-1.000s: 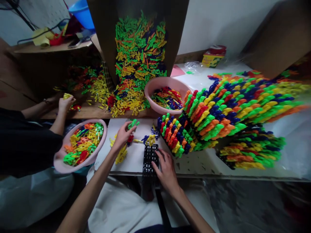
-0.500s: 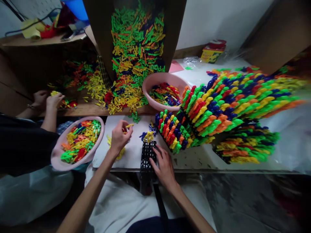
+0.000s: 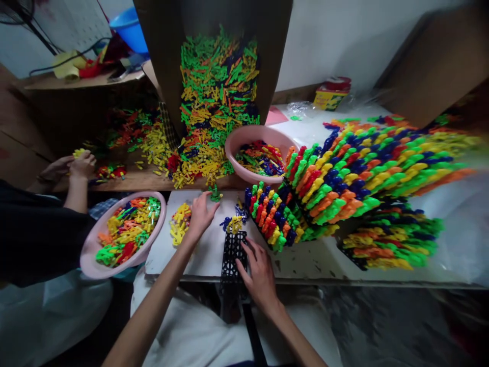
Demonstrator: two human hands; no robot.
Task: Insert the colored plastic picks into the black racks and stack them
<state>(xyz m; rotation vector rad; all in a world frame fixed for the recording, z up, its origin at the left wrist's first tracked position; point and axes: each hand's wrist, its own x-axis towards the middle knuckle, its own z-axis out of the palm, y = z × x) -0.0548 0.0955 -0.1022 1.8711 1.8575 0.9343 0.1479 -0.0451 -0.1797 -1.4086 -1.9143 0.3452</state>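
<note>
My left hand (image 3: pixel 202 216) is over the white tabletop, thumb and forefinger apart, right beside a small pile of green plastic figures (image 3: pixel 215 193). No piece shows between its fingertips. A heap of yellow plastic figures (image 3: pixel 179 224) lies to its left. My right hand (image 3: pixel 260 270) rests with fingers spread on the right edge of a black perforated rack (image 3: pixel 234 255), which sticks out over the table's front edge. Yellow figures (image 3: pixel 234 224) stand at the rack's far end, with dark blue figures (image 3: pixel 241 210) just beyond.
Racks packed with coloured figures (image 3: pixel 336 178) fill the right side. A pink basin (image 3: pixel 233 148) stands at the back, another pink basin (image 3: pixel 162 224) at left. Loose pieces spill from a tall box (image 3: pixel 219 102). A co-worker's hands (image 3: pixel 82 163) hold something yellow at far left.
My left hand has opened from its pinch on a small yellow piece and shifted slightly right, towards the green figures. My right hand stays on the rack. The view has tilted a little upward.
</note>
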